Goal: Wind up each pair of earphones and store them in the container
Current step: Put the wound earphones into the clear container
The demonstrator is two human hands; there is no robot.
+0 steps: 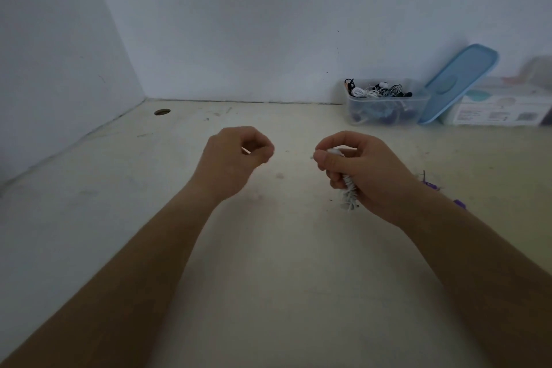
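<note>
While both bare forearms reached out over the pale, scuffed table top [268, 278], the person's right hand [367, 176] gripped a wound bundle of white earphone cable [349, 194]. Its fingers were curled round the upper part, and the lower coils stuck out below the palm, above the table. The left hand [233, 158] hung near it without touching, fingers curled and thumb tip against the forefinger. A thin pale sliver showed inside the curl, but blur hid whether the hand pinched anything.

The clear plastic rectangular container [418, 106] stood well apart at the far right against the wall, holding a tangle of white and black earphones [376, 91]. A light blue plastic lid [460, 84] leaned tilted between the container and a white cardboard box [501, 110]. Small purple pieces [430, 185] lay on the table just behind the right forearm. A round hole [162, 112] sat near the table's far left corner.
</note>
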